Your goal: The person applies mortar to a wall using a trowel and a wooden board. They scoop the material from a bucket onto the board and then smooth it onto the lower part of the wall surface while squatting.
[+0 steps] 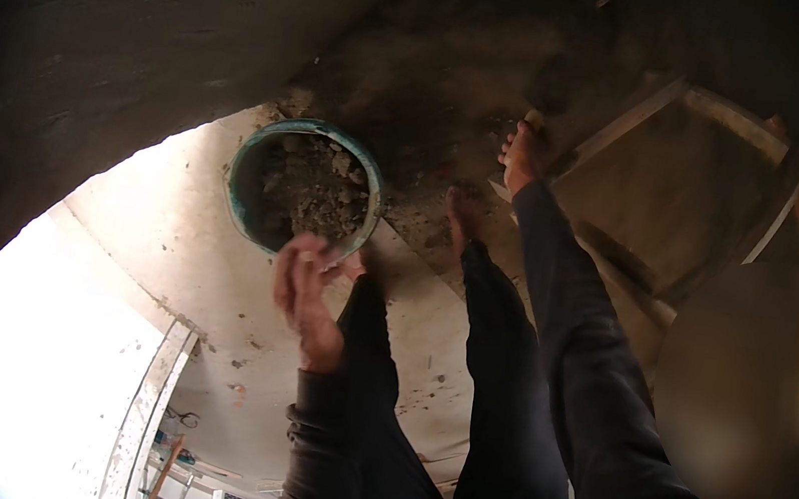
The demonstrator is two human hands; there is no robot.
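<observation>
My left hand (309,288) reaches out from a dark sleeve with its fingers apart and holds nothing. It hovers at the near rim of a round green-rimmed pan (242,204) that is filled with grey lumpy mortar (311,192). The pan rests on a pale ledge (212,296). My two bare feet (521,156) stand on a dark, mortar-stained surface just right of the pan, and my legs in dark trousers (545,370) run down toward them. My right hand is out of sight.
A dark rough plastered wall (124,42) curves over the upper left. A wooden frame of planks (697,137) lies to the right of my feet. A blurred round shape (753,397) fills the right side. Far below, a ladder (166,486) stands on a bright floor.
</observation>
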